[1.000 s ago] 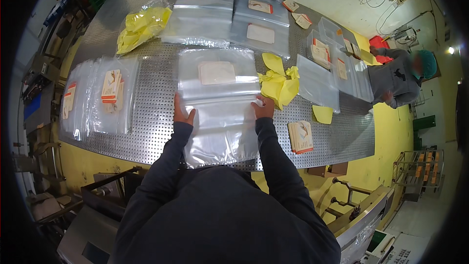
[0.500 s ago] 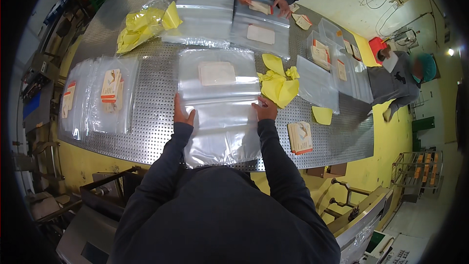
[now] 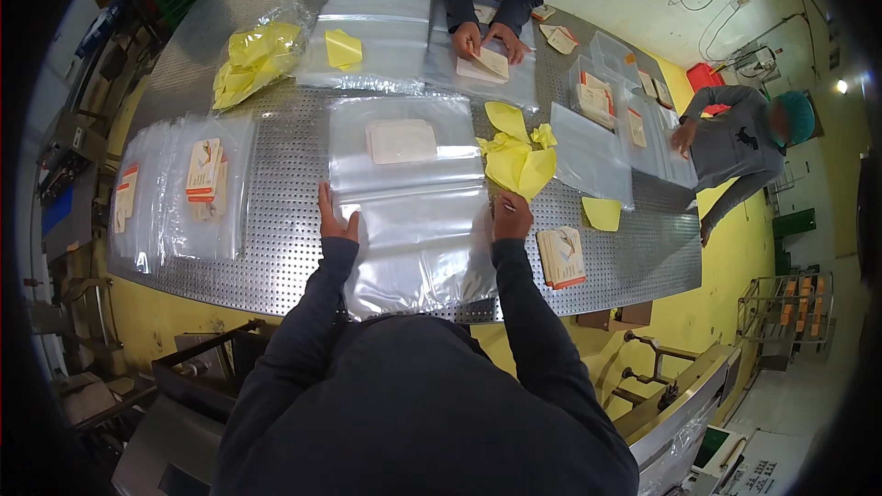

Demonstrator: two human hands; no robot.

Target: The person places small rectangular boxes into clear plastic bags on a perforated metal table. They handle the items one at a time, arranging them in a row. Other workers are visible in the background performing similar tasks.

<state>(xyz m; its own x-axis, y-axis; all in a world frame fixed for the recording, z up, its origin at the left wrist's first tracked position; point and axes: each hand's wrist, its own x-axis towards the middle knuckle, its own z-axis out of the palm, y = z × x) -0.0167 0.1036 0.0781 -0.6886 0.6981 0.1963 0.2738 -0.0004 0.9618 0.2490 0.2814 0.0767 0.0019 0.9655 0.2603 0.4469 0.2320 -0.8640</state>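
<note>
In front of me a stack of clear plastic bags (image 3: pixel 418 243) lies flat at the table's near edge. A small pile of pale cards (image 3: pixel 401 142) rests on its far half, blank side up. My left hand (image 3: pixel 338 219) is at the stack's left edge, thumb apart from the fingers, holding nothing. By the right edge, my right hand (image 3: pixel 512 218) has its fingers curled in; whatever may be between them is too small to make out. Crumpled yellow sheets (image 3: pixel 519 163) lie just beyond it, and a stack of printed cards (image 3: pixel 561 257) sits to its right.
The perforated metal table (image 3: pixel 285 174) carries more bag stacks at left (image 3: pixel 175 220) and far side (image 3: pixel 367 37). Yellow sheets fill a clear bag (image 3: pixel 262 60). Across it, a co-worker's hands (image 3: pixel 491 41) hold cards; another person (image 3: pixel 744 138) leans in at right near clear bins (image 3: pixel 593 96).
My right hand has moved slightly right and nearer, off the bags' edge. My left hand has shifted slightly left. The far co-worker leans in; a yellow sheet now lies on the far bags.
</note>
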